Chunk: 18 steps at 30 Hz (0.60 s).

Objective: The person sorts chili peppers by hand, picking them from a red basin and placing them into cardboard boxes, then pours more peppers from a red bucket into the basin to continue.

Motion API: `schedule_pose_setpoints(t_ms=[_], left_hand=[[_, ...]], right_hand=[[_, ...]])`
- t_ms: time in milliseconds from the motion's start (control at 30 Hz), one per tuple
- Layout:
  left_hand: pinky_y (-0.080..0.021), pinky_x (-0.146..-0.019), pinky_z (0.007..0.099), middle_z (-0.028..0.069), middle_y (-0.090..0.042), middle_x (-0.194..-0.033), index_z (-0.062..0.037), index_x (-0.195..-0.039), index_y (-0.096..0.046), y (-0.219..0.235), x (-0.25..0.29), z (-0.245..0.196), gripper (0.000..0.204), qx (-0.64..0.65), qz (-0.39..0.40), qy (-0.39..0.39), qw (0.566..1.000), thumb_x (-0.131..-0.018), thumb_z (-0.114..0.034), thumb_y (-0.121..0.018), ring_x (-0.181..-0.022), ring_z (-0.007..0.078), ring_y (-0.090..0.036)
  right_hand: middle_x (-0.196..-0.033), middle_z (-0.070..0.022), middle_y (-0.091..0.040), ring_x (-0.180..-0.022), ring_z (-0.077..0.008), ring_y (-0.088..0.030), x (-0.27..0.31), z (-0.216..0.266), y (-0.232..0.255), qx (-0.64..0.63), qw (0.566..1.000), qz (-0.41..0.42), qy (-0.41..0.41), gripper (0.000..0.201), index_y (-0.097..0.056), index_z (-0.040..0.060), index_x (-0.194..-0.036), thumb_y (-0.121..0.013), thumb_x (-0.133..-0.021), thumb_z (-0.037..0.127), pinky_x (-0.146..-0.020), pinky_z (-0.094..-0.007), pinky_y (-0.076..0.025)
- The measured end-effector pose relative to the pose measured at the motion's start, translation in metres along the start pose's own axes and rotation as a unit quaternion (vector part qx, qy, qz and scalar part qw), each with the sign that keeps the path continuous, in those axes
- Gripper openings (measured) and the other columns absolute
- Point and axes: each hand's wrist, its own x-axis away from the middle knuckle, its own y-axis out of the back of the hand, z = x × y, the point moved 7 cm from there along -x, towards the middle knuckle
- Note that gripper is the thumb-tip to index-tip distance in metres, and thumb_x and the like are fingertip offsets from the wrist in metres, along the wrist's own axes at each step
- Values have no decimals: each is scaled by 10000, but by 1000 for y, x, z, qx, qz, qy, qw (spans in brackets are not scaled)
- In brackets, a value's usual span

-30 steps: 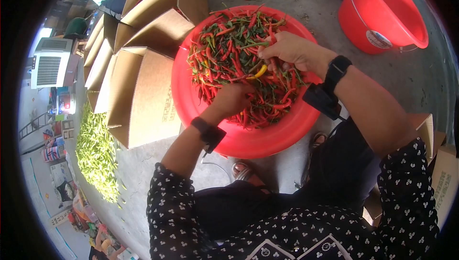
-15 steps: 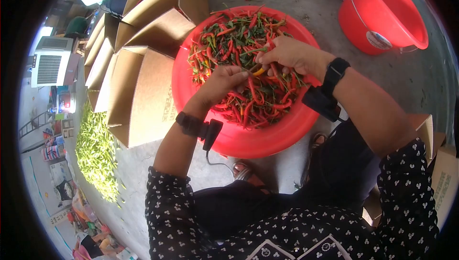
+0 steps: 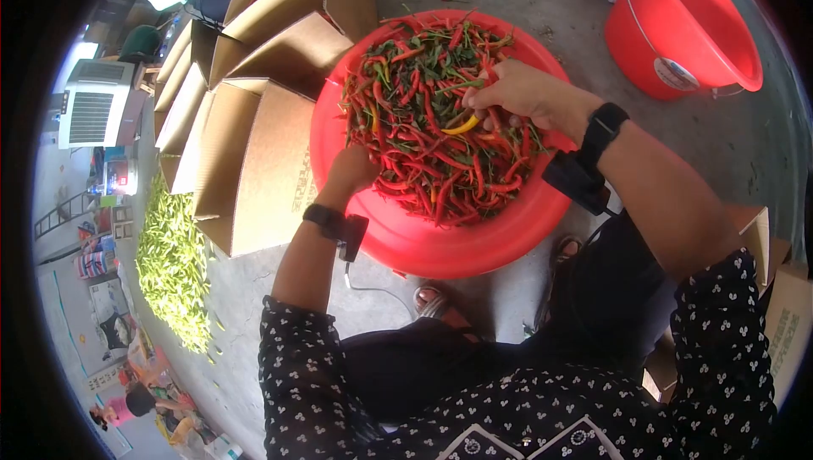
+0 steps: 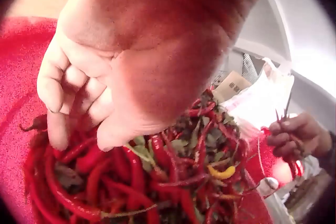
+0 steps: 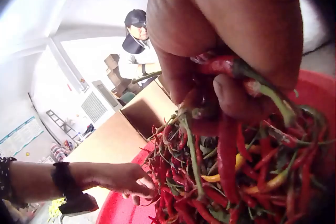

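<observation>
A heap of red chili peppers (image 3: 423, 172) with green stems and leaves fills a round red basin (image 3: 339, 214). My right hand (image 3: 529, 96) grips several red chilies in its curled fingers; in the right wrist view their green stems stick out around the thumb and fingers. A yellow chili (image 3: 462, 126) lies on the heap just below that hand. My left hand (image 3: 350, 170) is low at the basin's left side. In the left wrist view, its thumb and index finger (image 4: 59, 132) stand apart over the chilies, with the other fingers loosely bent.
Open cardboard boxes (image 3: 275, 147) stand left of the basin. Beyond them, a pile of pale green peppers (image 3: 169, 265) lies on the floor. A red bucket (image 3: 635, 45) with a wire handle is at the upper right. Another person (image 5: 137, 50) sits behind the boxes.
My left hand rose from the heap to beside the right hand, then moved left and down to the basin's left side. The right hand has stayed nearly in place, holding chilies.
</observation>
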Motion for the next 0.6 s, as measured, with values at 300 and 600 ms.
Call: schedule_pose_setpoints(t_ms=[300,600], left_hand=[[-490,-647,371,175,-627,-715,11,-792,-622,-23,-23,-9,398,139,-77,13,987,-724,-381,-641,-689,289,-625],[-489,-593,258,52,-627,-756,-3,-902,-591,49,23,-129,194,456,112,-89,878,-830,-183,-591,-662,123,-603]], right_hand=[[-669,-58,-584,-476,-72,-522,-4,-2,-1,-6,1000,5,-10,158,-571,4,-914,-558,-798,111,-370,-186,-309],[-656,-39,-574,-490,-74,-522,-6,2,-2,-7,1000,-2,2,149,-572,17,-907,-559,-798,117,-377,-192,-314]])
